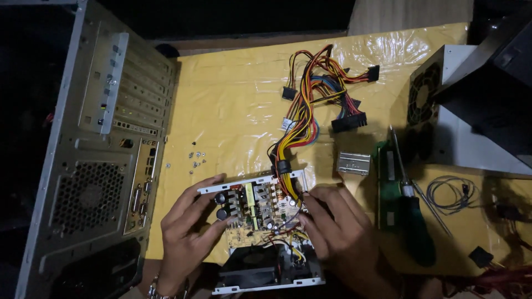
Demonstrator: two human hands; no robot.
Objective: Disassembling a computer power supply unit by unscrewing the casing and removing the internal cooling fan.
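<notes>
An opened power supply (260, 232) lies at the near edge of a yellow plastic sheet (233, 99). Its tan circuit board (255, 213) shows capacitors and coils, and its black fan (252, 268) sits at the near end. My left hand (188, 227) grips the board's left side, fingers against the metal frame. My right hand (338, 227) holds the right side of the board, fingertips at the wires. A bundle of yellow, red, orange and black cables (310, 105) runs from the unit to black connectors farther back.
A grey computer case (100, 144) stands open on the left. Several small screws (195, 158) lie beside it. A green-handled screwdriver (410, 205), a green memory stick (388, 188), a small metal bracket (353, 163), thin coiled wires (451, 194) and a second power supply (460, 116) lie right.
</notes>
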